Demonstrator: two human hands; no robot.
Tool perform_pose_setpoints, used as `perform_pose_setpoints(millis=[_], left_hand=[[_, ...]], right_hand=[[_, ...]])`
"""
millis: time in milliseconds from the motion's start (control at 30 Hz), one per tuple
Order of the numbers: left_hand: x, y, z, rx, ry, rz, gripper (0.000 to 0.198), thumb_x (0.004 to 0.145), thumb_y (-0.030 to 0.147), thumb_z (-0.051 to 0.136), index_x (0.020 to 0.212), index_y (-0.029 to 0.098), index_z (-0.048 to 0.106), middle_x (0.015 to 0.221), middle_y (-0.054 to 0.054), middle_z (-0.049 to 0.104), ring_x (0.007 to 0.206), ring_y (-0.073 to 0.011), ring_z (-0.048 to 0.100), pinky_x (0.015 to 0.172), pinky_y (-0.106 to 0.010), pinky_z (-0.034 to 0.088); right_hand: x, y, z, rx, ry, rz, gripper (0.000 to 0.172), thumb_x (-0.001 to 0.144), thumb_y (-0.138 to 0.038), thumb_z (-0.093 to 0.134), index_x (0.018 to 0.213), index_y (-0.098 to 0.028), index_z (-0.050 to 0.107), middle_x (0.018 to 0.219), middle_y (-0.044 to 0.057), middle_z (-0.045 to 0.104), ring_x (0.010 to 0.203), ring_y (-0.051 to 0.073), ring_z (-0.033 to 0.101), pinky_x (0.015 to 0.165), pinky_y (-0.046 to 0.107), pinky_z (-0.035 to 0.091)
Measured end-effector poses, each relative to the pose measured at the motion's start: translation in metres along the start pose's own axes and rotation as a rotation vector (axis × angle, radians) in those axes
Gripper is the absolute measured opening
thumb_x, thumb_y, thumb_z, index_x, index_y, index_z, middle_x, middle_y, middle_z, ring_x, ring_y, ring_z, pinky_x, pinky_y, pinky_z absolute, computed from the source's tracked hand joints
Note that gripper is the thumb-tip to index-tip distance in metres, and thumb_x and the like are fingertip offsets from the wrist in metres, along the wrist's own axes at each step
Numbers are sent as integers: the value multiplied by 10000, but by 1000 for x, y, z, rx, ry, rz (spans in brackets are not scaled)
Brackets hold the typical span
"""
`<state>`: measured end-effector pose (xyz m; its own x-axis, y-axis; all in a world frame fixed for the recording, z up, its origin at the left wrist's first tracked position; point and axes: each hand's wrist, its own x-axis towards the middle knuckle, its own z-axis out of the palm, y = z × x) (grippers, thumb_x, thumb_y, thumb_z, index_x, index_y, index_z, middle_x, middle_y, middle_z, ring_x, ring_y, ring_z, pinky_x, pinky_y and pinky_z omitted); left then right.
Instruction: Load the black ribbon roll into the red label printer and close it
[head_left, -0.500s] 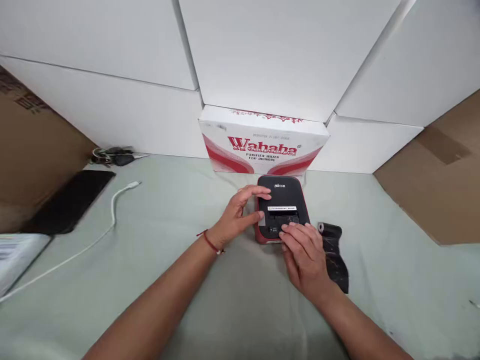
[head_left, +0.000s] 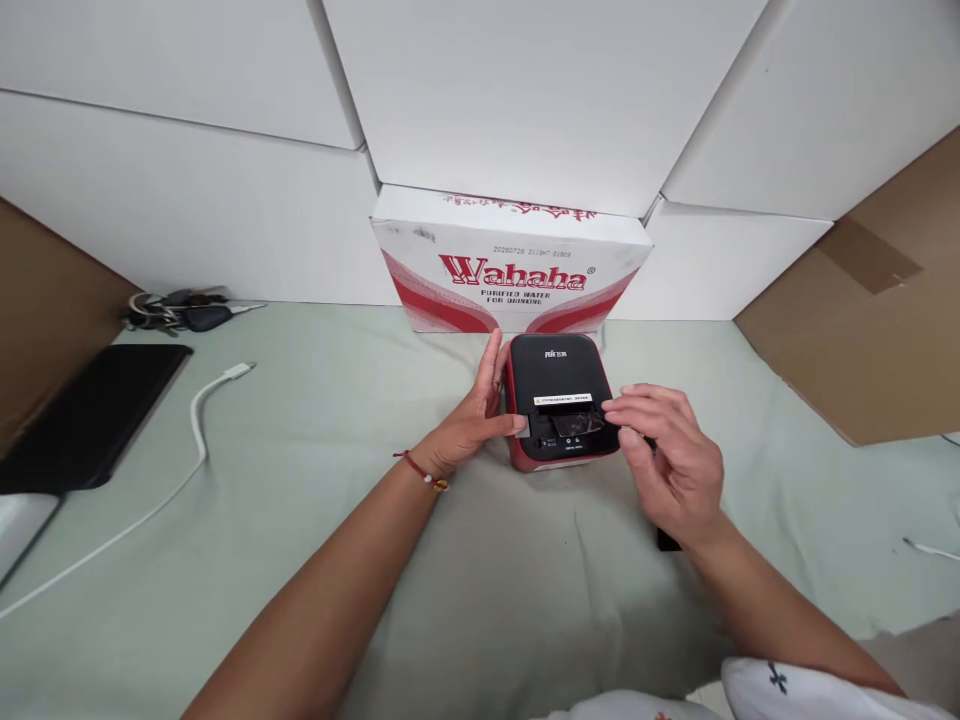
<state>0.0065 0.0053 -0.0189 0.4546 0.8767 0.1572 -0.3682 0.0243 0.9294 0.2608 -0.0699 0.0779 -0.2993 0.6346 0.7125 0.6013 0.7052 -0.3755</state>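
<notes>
From where I stood, the pale green surface (head_left: pixel 487 580) ran beneath the left hand (head_left: pixel 476 415) and the right hand (head_left: pixel 679 465). Large white boxes (head_left: pixel 525 90) walled off the far side ahead of both, and a brown carton (head_left: pixel 847 350) stood out to the right hand's right. The Wahaha box (head_left: pixel 517 285), set just beyond the fingers, leaned or rested against that wall, perhaps as a backstop. A flat black slab (head_left: pixel 97 410) lay well to the left hand's left.

The red-and-black device (head_left: pixel 559 375) sat between the two hands, close in front of the Wahaha box, its slotted end toward the person, which I supposed made the slot easy to reach. The left hand, spread rather than clenched, lay along its near side with the thumb on the top edge, seemingly to steady it. The right hand was at the opposite edge, fingers gathered beside the dark film (head_left: pixel 577 424) in the slot; whether they pinched it I couldn't tell.

Farther left of the left hand, the white cable (head_left: pixel 199 420) trailed loose, with the keys (head_left: pixel 187 310) beyond, both probably parked there out of the way.
</notes>
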Motion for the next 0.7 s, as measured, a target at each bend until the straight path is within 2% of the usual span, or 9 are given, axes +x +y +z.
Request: perform_pose_setpoints(millis=[133,200,300,367,433,533,600,700], left_hand=[[-2,-1,3,12,4,-16,1350,849,540,941,1797,525,-19,1954,49,13,1821,-333,21,1474,-551,133],[-3,0,5,31,4,-27,1313,876,534,920,1802,515,-11,1954,54,9,1820,-333,34,1474,-550,147],[-4,0,6,61,6,-29,1296,901,532,897,1807,493,-29,1953,52,-6,1821,-324,16,1477,-548,132],[-3,-1,5,76,11,-26,1320,898,542,896,1809,475,-57,1952,46,-43,1822,-318,-24,1480,-547,102],[-3,-3,4,84,22,-24,1371,877,565,909,1810,451,-88,1951,28,-72,1820,-319,-63,1481,-548,83],[-1,-10,0,91,43,-27,1423,843,600,925,1816,412,-96,1952,-6,-63,1817,-331,-83,1482,-547,71],[0,-13,-2,99,43,-21,1405,843,612,919,1824,402,-65,1955,-17,-28,1818,-342,-58,1483,-548,62],[1,-16,-3,111,45,2,1397,834,642,912,1830,387,-35,1956,-35,-15,1820,-338,-47,1482,-543,31]], right_hand=[[7,2,9,102,-156,-172,224,1008,-66,684,1186,-186,745,1087,116,839,1085,250,784,956,435,672],[6,2,14,114,-194,-234,179,999,-73,707,1141,-171,750,1021,108,835,1011,239,783,901,394,681],[12,3,13,116,-225,-187,110,1038,-114,685,1083,-187,755,992,80,836,967,208,780,896,345,661],[28,5,9,85,-281,-56,133,1095,-191,631,1077,-200,762,1044,73,843,965,189,790,906,320,640],[52,8,8,-62,-431,126,221,1128,-267,568,1098,-210,780,1098,75,847,980,201,798,898,326,617],[91,11,20,-474,-834,329,318,1110,-267,519,1286,-224,780,1266,108,832,1117,282,785,896,372,575],[111,12,36,-641,-1028,360,390,1060,-224,560,1399,-228,752,1373,143,803,1209,340,763,906,395,560],[124,11,60,-658,-1148,361,404,971,-181,676,1358,-208,790,1336,180,814,1200,372,769,892,397,563]])
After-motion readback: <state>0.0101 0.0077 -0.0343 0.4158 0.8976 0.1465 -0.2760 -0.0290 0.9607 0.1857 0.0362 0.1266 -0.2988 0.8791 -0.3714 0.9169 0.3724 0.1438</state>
